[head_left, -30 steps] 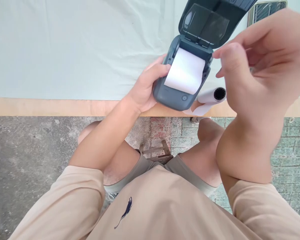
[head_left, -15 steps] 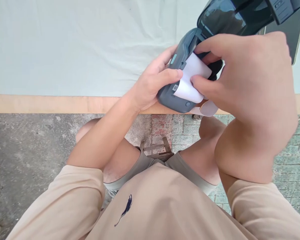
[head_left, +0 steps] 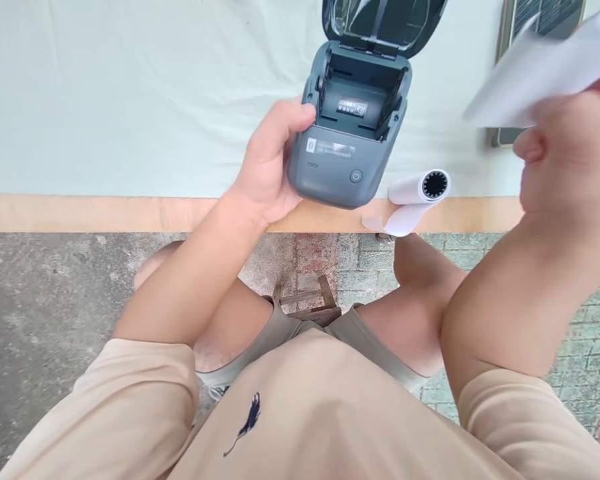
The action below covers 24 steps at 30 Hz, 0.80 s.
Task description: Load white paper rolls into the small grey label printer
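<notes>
the left hand (head_left: 273, 157) grips the open-lidded printer (head_left: 337, 170) over the surface's front edge (head_left: 105, 215), presumably steadying it. the right hand (head_left: 570, 160), well apart, clasps blurred white paper (head_left: 545, 77).

Dark plastic lid (head_left: 380, 23) on the blue-grey plastic printer (head_left: 330, 183) gets chopped at the top, and the small white sticker (head_left: 353, 107) inside is too tiny to read. Bare left hand (head_left: 270, 157): fingers mostly hidden behind the printer. Blurry white paper (head_left: 550, 77) in the bare right hand (head_left: 570, 157) runs off the right edge.
</notes>
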Each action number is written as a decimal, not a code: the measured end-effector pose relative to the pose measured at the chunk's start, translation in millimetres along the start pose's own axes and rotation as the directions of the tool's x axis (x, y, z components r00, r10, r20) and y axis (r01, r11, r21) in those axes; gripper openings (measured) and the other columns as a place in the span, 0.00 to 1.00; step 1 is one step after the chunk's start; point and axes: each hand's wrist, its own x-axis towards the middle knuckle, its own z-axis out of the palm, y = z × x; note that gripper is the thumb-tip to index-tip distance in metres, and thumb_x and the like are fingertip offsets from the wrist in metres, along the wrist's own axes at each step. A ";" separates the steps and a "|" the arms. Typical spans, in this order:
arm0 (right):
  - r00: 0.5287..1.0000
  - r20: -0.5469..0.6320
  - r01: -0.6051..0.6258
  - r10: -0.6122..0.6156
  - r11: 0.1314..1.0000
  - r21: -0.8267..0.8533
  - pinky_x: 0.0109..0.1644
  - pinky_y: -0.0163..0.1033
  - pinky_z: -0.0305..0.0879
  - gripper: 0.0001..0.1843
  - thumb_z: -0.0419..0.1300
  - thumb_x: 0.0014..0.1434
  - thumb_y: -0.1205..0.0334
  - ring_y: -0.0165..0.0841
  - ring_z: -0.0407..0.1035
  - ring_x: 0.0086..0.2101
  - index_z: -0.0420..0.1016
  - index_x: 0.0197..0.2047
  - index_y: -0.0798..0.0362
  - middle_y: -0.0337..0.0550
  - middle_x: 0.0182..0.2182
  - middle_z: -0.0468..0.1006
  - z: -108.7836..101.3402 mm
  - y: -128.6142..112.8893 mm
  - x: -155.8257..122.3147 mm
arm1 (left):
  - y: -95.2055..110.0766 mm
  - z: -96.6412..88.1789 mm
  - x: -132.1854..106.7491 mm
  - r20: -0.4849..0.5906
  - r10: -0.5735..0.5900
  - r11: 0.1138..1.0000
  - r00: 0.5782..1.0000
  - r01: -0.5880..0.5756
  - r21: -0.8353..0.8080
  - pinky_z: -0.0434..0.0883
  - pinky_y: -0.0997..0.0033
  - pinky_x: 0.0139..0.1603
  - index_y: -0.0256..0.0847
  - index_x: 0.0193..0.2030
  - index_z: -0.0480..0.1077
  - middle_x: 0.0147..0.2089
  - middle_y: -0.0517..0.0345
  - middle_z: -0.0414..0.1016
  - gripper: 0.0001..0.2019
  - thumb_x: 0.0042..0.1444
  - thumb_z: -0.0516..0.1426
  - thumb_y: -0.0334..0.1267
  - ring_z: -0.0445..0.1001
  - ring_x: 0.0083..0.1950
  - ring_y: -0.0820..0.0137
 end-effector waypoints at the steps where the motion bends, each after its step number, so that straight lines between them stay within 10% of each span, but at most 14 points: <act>1: 1.000 -0.013 0.006 -0.006 1.000 -0.014 0.28 0.28 0.49 0.20 0.49 0.50 0.67 0.26 0.63 0.41 0.61 0.48 0.51 0.42 0.44 0.66 2.7 0.6 -0.8 | -0.3 -0.7 -0.3 -0.001 -0.006 1.000 1.000 0.006 0.000 0.70 0.70 0.38 0.43 0.38 0.66 0.28 0.58 0.69 0.13 0.49 0.46 0.42 0.72 0.40 0.68; 11: 0.992 -0.039 0.115 -0.121 0.984 -0.136 0.31 0.32 0.53 0.25 0.54 0.41 0.69 0.25 0.63 0.36 0.63 0.46 0.48 0.42 0.40 0.67 -23.1 -12.7 -22.9 | -10.9 -17.8 0.0 -0.065 -0.052 0.998 0.997 0.050 -0.035 0.70 0.70 0.36 0.44 0.43 0.66 0.23 0.58 0.72 0.16 0.49 0.50 0.47 0.74 0.41 0.65; 16: 0.895 0.443 0.166 -0.047 0.958 -0.235 0.25 0.31 0.52 0.21 0.58 0.46 0.59 0.18 0.52 0.20 0.65 0.45 0.43 0.34 0.18 0.60 -24.7 -36.4 -32.3 | -9.0 -15.6 1.5 -0.032 -0.044 0.999 0.999 0.043 -0.031 0.70 0.69 0.37 0.44 0.43 0.66 0.21 0.58 0.71 0.16 0.50 0.49 0.45 0.74 0.40 0.65; 19: 0.858 0.512 0.227 -0.046 0.928 -0.297 0.23 0.33 0.47 0.14 0.55 0.49 0.57 0.19 0.49 0.19 0.67 0.42 0.43 0.35 0.17 0.58 -14.9 -41.9 -27.9 | -9.9 -16.8 1.6 -0.016 -0.026 1.000 1.000 0.025 -0.006 0.70 0.68 0.37 0.44 0.45 0.66 0.20 0.58 0.70 0.17 0.50 0.48 0.46 0.74 0.38 0.65; 24: 0.854 0.417 0.297 -0.310 0.950 0.099 0.37 0.38 0.62 0.13 0.58 0.45 0.50 0.27 0.64 0.37 0.66 0.32 0.48 0.39 0.36 0.68 -16.2 -49.2 -28.8 | -9.0 -12.2 0.6 0.024 0.002 1.000 1.000 -0.003 0.015 0.69 0.70 0.35 0.45 0.47 0.65 0.24 0.58 0.71 0.18 0.51 0.47 0.45 0.73 0.38 0.66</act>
